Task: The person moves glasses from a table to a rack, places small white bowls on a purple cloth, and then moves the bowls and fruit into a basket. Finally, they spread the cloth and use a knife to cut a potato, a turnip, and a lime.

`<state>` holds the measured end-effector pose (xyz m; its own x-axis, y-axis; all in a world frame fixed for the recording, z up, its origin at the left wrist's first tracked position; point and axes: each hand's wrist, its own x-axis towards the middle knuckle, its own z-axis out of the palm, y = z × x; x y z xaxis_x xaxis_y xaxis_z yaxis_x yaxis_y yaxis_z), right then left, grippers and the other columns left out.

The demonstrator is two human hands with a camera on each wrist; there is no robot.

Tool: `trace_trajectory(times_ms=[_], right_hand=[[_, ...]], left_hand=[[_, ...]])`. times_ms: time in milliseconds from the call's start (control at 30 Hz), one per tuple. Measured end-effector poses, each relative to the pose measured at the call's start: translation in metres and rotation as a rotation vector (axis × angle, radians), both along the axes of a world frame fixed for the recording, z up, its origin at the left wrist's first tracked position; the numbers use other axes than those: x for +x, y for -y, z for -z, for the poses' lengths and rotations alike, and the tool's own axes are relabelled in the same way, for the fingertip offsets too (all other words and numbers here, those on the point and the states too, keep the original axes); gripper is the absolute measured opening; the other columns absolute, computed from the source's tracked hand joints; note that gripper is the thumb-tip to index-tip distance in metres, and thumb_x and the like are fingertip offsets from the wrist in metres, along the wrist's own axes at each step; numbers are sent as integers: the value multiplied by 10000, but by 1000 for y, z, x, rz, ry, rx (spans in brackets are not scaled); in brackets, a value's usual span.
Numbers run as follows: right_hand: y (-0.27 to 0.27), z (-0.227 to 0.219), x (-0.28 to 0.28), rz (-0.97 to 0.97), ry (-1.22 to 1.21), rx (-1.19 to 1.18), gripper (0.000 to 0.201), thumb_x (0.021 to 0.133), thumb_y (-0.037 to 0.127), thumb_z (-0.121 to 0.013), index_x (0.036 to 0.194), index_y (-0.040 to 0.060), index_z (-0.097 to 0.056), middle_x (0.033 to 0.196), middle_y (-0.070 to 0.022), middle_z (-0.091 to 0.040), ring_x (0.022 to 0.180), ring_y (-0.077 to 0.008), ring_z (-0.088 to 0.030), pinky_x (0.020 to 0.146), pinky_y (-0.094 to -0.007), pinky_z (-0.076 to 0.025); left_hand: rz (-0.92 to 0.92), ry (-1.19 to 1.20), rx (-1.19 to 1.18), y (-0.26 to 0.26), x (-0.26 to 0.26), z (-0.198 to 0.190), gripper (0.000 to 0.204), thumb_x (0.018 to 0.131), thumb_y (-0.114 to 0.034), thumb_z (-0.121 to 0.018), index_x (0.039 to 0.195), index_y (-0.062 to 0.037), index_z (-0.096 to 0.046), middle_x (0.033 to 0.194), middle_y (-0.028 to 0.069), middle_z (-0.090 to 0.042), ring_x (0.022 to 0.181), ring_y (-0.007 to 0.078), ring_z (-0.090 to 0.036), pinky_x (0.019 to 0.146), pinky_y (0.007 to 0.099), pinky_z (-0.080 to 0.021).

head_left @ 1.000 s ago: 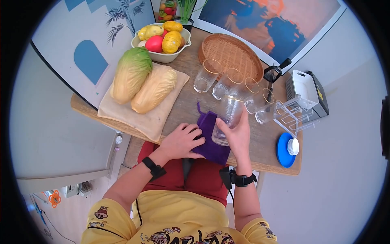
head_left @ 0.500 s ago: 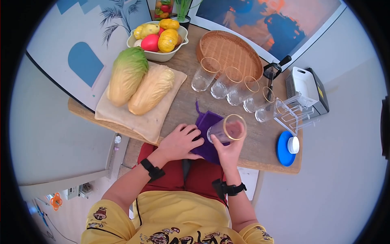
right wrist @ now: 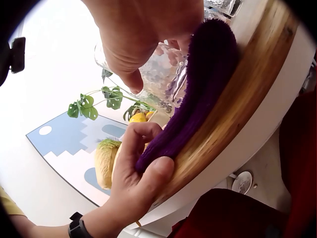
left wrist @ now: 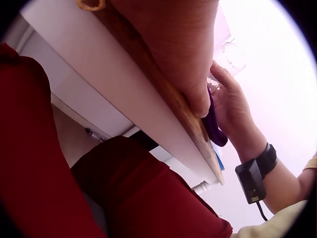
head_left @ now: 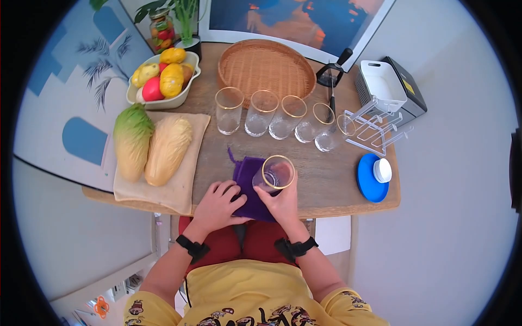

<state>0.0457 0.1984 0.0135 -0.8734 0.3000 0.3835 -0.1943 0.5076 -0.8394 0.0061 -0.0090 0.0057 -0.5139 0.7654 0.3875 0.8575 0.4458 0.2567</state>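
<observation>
My right hand (head_left: 284,205) grips a clear drinking glass (head_left: 266,175) with a gold rim. Its mouth faces up toward the head camera, and its base is close over a purple drawstring pouch (head_left: 249,167) at the table's front edge. On the pouch's left side lies my left hand (head_left: 220,204), fingers bent over the fabric. From the right wrist view, the left thumb and fingers pinch the end of the plush pouch (right wrist: 198,99). The right fingers go around the textured glass wall (right wrist: 161,74), partly hidden behind the hand.
A row of gold-rimmed glasses (head_left: 229,115) stands before a round woven tray (head_left: 266,68). Cabbages (head_left: 168,149) lie on a beige cushion (head_left: 163,198) at left, near a fruit bowl (head_left: 185,93). At right are a white rack (head_left: 375,130) and a blue plate (head_left: 370,187).
My right hand has tipped the glass so its mouth turns from facing away toward the head camera. The left hand stays on the pouch. The head view has swung, shifting the table leftward.
</observation>
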Motion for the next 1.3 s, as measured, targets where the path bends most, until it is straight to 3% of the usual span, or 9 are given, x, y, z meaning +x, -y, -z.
trace_trajectory(times_ms=[300, 600, 667, 867, 933, 967, 1033, 1167, 1300], right_hand=[[-53, -39, 18, 69, 105, -138, 881, 703, 166, -913, 1408, -7, -415, 1252, -167, -562, 1159, -305, -592, 994, -409, -485], [-191, -112, 34, 512, -215, -7, 904, 741, 128, -888, 1478, 31, -374, 1258, -121, -543, 1155, -242, -578, 1016, -387, -456], [-205, -127, 39, 542, -221, -22, 896, 748, 113, -881, 1482, 38, -373, 1259, -118, -545, 1149, -238, -583, 1018, -387, -456], [-247, -141, 51, 568, -235, 50, 830, 763, 111, -872, 1455, 50, -418, 1277, -114, -570, 1141, -242, -599, 993, -394, -472], [-253, -158, 50, 622, -94, 459, 790, 727, 98, -875, 1412, 67, -483, 1273, -123, -593, 1143, -280, -600, 1007, -421, -468], [-256, -168, 46, 622, -98, 462, 790, 727, 98, -875, 1412, 67, -483, 1273, -123, -593, 1143, -280, -600, 1007, -421, -468], [-263, -189, 34, 594, 1, 974, 788, 672, 84, -868, 1383, 115, -532, 1277, -103, -609, 1148, -306, -587, 1076, -465, -419], [-279, -222, 10, 536, 48, 1293, 809, 659, 72, -841, 1397, 184, -527, 1286, -60, -604, 1155, -301, -573, 1136, -519, -347], [-289, -244, -17, 484, 133, 1612, 714, 743, 44, -765, 1388, 242, -530, 1271, -32, -596, 1158, -270, -572, 1158, -585, -293]], left_hand=[[5, 26, -76, 0, 0, -1, 513, 753, -521, -775, 1075, -138, -662, 1139, 94, -584, 1227, 311, -520, 1016, 517, -417], [-17, 7, -100, -1, 0, 1, 546, 694, -523, -813, 1038, -133, -645, 1087, 94, -566, 1193, 325, -540, 986, 536, -432], [-11, 17, -76, -2, 0, 3, 593, 620, -480, -857, 1021, -111, -621, 1073, 113, -532, 1173, 369, -526, 986, 561, -427], [-11, 3, -63, -2, 0, 3, 579, 617, -471, -857, 995, -100, -622, 1055, 118, -530, 1157, 372, -525, 977, 561, -429], [-12, -2, -63, -3, 0, 3, 577, 618, -471, -856, 992, -98, -623, 1054, 118, -529, 1155, 372, -524, 976, 560, -428], [-14, -5, -65, -3, 0, 2, 576, 618, -471, -855, 990, -96, -624, 1053, 118, -529, 1152, 372, -524, 975, 560, -426], [-18, -1, -76, -2, 1, 1, 568, 642, -485, -843, 1011, -109, -632, 1068, 115, -536, 1156, 366, -529, 978, 555, -426], [-21, 5, -87, -2, 0, 2, 560, 667, -504, -828, 1030, -122, -639, 1081, 112, -543, 1159, 357, -534, 976, 547, -426], [-21, -15, -84, -2, 0, 1, 559, 674, -513, -825, 1029, -123, -640, 1082, 110, -546, 1160, 351, -536, 966, 540, -428]])
